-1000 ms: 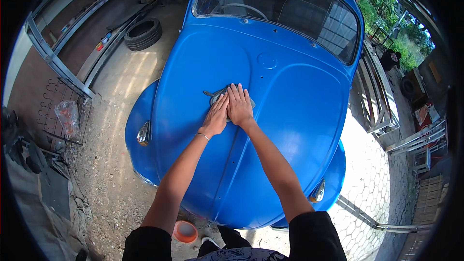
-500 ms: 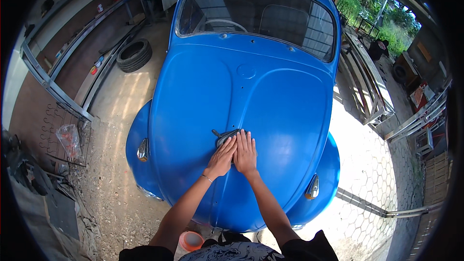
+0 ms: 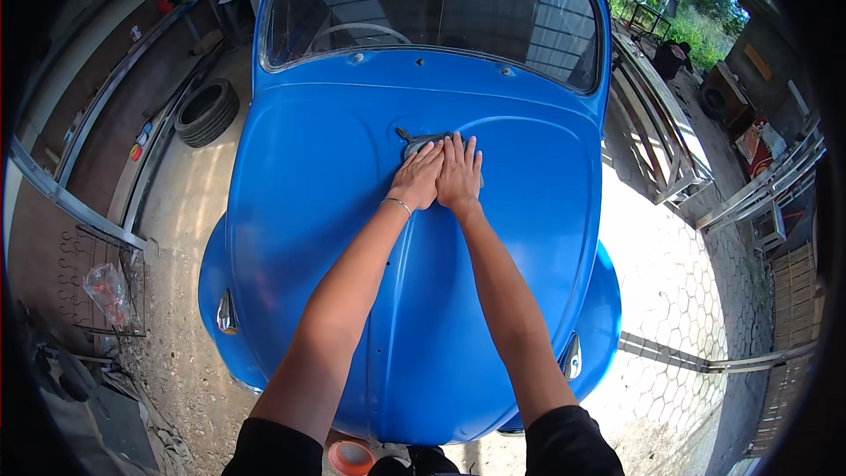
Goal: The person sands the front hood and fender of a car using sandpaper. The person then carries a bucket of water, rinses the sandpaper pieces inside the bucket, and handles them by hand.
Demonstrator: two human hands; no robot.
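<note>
My left hand (image 3: 419,178) and my right hand (image 3: 459,174) lie side by side, flat and open, pressing on a dark grey pad (image 3: 414,145) on the upper middle of a blue car hood (image 3: 308,167). Their fingers point toward the windshield and are fairly straight. A short dark cord or strap sticks out at the pad's upper left; the rest of the pad is mostly hidden under my palms. A thin bracelet circles my left wrist. Small holes dot the hood's center ridge.
Beyond the hood is the windshield (image 3: 432,18). A loose tire (image 3: 207,113), shelving and a wire rack (image 3: 84,282) line the left side. An orange bucket (image 3: 351,460) stands below the front. Metal frames (image 3: 749,194) and stacked items line the right, beside sunlit paving.
My hands and the pad moved down the hood toward my body half a second ago, then up again toward the windshield. The view has shifted too.
</note>
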